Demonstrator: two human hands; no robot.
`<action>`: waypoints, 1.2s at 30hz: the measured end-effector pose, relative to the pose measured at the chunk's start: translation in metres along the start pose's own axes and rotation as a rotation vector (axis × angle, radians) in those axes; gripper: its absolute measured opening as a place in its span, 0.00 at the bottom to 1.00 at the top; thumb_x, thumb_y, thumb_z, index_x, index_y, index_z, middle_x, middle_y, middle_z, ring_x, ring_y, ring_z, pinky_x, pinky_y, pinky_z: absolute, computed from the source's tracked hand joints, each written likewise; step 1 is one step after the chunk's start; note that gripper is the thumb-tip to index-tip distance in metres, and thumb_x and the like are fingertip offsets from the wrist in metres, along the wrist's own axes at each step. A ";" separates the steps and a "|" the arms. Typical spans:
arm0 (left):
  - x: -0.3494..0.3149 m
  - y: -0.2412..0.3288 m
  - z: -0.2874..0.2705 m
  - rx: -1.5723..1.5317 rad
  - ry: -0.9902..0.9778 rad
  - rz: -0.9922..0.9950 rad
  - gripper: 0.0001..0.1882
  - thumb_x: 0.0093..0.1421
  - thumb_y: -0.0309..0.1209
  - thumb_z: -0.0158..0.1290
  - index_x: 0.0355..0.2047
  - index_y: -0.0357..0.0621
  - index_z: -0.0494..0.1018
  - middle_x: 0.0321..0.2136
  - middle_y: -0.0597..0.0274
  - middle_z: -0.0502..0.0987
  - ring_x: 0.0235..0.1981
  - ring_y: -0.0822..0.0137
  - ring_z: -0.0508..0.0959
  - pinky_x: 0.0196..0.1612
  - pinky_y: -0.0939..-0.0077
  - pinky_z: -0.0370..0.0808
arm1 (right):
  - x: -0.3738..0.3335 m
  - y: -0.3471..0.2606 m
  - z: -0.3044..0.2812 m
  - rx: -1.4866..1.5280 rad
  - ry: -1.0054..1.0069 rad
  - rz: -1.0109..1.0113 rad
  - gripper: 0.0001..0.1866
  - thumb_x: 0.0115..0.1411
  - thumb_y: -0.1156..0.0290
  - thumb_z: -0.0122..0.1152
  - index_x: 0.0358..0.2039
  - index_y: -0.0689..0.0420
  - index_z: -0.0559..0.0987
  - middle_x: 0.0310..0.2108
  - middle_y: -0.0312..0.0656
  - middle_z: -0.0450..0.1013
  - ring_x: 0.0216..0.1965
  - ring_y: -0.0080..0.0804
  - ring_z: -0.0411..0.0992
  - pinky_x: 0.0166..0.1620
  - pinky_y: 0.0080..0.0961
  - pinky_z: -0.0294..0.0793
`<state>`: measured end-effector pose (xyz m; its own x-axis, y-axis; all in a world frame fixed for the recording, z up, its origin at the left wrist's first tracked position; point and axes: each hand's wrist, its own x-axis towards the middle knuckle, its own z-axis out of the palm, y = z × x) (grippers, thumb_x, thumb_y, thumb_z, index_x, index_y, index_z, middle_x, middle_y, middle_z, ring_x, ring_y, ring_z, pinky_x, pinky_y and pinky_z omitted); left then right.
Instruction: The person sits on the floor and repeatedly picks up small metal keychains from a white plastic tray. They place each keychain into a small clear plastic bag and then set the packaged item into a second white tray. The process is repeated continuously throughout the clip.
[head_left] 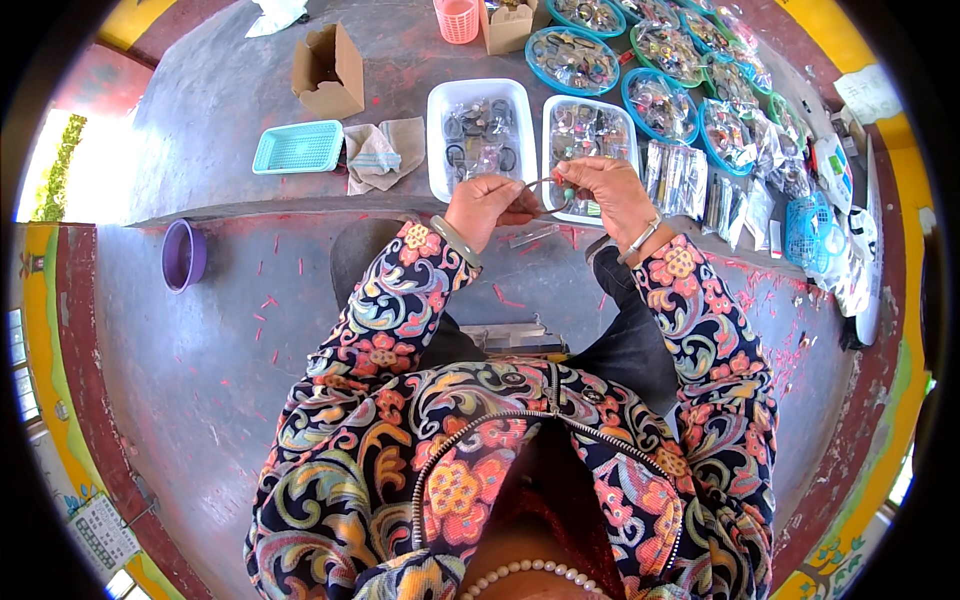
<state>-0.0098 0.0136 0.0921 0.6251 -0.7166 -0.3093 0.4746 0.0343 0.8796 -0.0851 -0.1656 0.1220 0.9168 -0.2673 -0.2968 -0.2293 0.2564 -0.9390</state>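
Note:
Between my two hands a thin dark cord bracelet [534,184] is stretched in a loop, with a green bead and something red at its right side. My left hand [486,208] pinches the cord's left side with fingers closed. On the other side, my right hand [615,195] grips it near the beads, thumb and fingers together. Just beyond the hands are two white trays: the left tray [436,130] carries several bagged dark loops, and the right tray [632,135] carries bagged beaded pieces. The right tray's near edge is partly hidden by my hands.
Blue and green round baskets [530,72] of bagged trinkets crowd the far right, beside packed clear bags [676,180]. Further left are a grey-brown cloth [390,155], a turquoise basket [298,148] and an open cardboard box [345,75]. A purple basin [183,257] stands on the lower floor.

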 end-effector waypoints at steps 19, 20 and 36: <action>0.015 -0.046 -0.075 -0.092 0.341 -0.086 0.07 0.54 0.26 0.47 0.31 0.33 0.70 0.24 0.58 0.74 0.23 0.70 0.74 0.27 0.83 0.72 | 0.001 -0.004 -0.030 -0.157 0.047 -0.027 0.12 0.53 0.66 0.53 0.35 0.60 0.76 0.30 0.35 0.72 0.31 0.18 0.67 0.30 0.14 0.62; 0.013 -0.049 -0.093 -0.111 0.366 -0.057 0.07 0.54 0.26 0.47 0.30 0.34 0.70 0.24 0.59 0.74 0.22 0.70 0.74 0.26 0.84 0.72 | 0.002 -0.002 -0.030 -0.138 0.032 -0.032 0.12 0.53 0.66 0.53 0.35 0.60 0.76 0.30 0.35 0.72 0.31 0.18 0.68 0.30 0.14 0.62; 0.074 -0.074 -0.105 -0.299 0.748 -0.057 0.09 0.52 0.22 0.48 0.33 0.29 0.67 0.29 0.52 0.73 0.27 0.61 0.75 0.31 0.74 0.77 | -0.009 -0.016 -0.023 -0.121 -0.074 0.008 0.12 0.54 0.65 0.54 0.34 0.59 0.76 0.30 0.34 0.73 0.32 0.19 0.68 0.34 0.16 0.62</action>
<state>0.0664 0.0307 -0.0343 0.7940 -0.0701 -0.6039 0.5975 0.2729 0.7540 -0.0973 -0.1884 0.1356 0.9354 -0.1957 -0.2946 -0.2700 0.1430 -0.9522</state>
